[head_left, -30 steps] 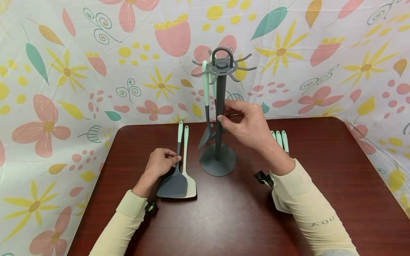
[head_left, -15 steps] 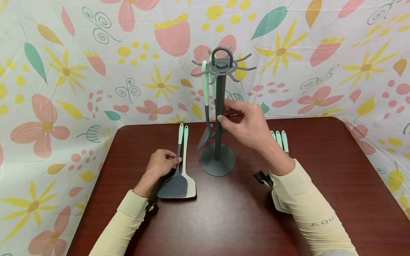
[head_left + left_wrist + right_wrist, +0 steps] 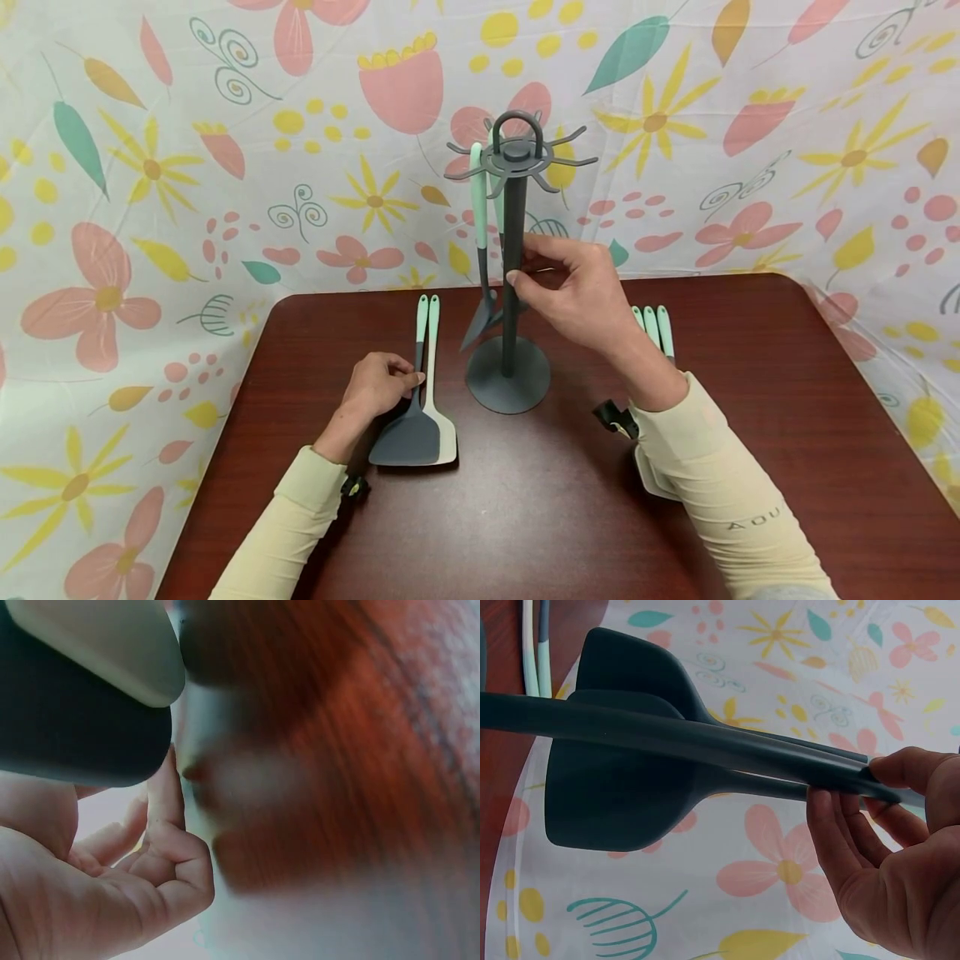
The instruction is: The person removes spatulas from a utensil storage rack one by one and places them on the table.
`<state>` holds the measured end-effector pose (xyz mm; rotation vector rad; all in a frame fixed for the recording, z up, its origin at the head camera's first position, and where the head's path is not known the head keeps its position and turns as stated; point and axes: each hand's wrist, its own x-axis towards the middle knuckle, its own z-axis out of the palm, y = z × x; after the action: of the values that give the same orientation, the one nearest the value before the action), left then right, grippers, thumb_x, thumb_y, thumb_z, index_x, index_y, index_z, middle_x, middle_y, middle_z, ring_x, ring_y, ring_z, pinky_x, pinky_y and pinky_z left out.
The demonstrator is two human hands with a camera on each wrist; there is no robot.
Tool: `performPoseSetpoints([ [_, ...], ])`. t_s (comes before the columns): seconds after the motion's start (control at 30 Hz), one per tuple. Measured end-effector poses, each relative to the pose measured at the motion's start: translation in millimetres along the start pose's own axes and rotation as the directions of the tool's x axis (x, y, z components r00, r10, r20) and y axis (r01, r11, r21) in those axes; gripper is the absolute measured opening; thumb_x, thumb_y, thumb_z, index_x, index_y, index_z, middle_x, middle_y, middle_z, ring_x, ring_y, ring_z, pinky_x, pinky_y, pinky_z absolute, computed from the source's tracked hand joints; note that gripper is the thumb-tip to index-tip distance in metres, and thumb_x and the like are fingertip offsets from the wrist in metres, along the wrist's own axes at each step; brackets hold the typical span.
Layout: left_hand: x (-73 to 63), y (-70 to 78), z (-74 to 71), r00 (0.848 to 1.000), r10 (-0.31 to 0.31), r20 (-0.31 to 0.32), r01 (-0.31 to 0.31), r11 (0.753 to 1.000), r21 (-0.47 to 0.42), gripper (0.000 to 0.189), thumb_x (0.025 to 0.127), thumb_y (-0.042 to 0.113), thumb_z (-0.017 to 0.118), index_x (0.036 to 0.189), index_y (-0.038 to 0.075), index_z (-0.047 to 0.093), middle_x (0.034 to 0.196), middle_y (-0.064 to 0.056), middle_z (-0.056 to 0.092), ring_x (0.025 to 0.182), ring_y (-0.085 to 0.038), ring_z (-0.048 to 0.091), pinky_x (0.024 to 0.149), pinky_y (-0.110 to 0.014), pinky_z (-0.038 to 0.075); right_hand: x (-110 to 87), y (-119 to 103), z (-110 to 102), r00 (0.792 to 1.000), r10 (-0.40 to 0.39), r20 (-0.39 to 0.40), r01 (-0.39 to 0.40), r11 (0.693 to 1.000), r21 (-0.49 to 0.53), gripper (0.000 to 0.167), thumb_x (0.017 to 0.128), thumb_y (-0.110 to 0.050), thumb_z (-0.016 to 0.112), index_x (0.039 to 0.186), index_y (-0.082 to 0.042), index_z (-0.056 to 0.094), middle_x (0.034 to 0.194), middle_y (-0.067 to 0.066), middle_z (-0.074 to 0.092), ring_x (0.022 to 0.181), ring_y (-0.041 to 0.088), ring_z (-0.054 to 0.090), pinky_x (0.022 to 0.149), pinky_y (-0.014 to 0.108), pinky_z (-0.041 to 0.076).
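Note:
On the left of the table, a dark grey spatula with a mint handle end lies partly over a cream spatula. My left hand pinches the dark spatula's shaft; in the left wrist view the blades hide the fingertips' contact. Upright at the middle stands a grey utensil rack with a ring of hooks on top. Thumb and fingers of my right hand grip its pole. Two dark spatulas hang from the hooks, their blades overlapping behind the pole in the right wrist view.
More utensils with mint handles lie at the right, partly covered by my right forearm. The rack's round base rests on the brown table. A flowered cloth hangs behind the table.
The dark spatula has slid slightly towards me, its handle end now about level with the cream one's. My left hand has shifted slightly with it; the right hand stays on the pole.

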<state>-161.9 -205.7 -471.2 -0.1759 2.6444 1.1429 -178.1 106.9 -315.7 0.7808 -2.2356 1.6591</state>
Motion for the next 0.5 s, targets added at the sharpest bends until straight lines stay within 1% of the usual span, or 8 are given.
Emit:
performPoseSetpoints([
  [0.3, -0.6, 0.6, 0.2, 1.000, -0.015, -0.008, 0.015, 1.000, 0.008, 0.026, 0.098, 0.030, 0.079, 0.109, 0.006, 0.078, 0.090, -0.006, 0.076, 0.075, -0.016, 0.076, 0.070, -0.036, 0.058, -0.8, -1.1, -0.7, 1.000, 0.009, 0.008, -0.009, 1.000, -0.004, 0.030, 0.096, -0.002, 0.074, 0.124, -0.008, 0.078, 0.105, 0.005, 0.079, 0.092, 0.015, 0.078, 0.084, 0.028, 0.063],
  [0.5, 0.1, -0.5, 0.4, 1.000, -0.022, -0.008, 0.023, 1.000, 0.013, 0.026, 0.098, 0.029, 0.079, 0.109, 0.006, 0.077, 0.086, -0.005, 0.077, 0.074, -0.016, 0.076, 0.070, -0.036, 0.058, -1.0, -1.0, -0.6, 1.000, 0.011, 0.011, -0.011, 1.000, -0.001, 0.029, 0.096, -0.002, 0.074, 0.124, -0.008, 0.078, 0.106, 0.005, 0.078, 0.094, 0.016, 0.077, 0.083, 0.028, 0.063],
])
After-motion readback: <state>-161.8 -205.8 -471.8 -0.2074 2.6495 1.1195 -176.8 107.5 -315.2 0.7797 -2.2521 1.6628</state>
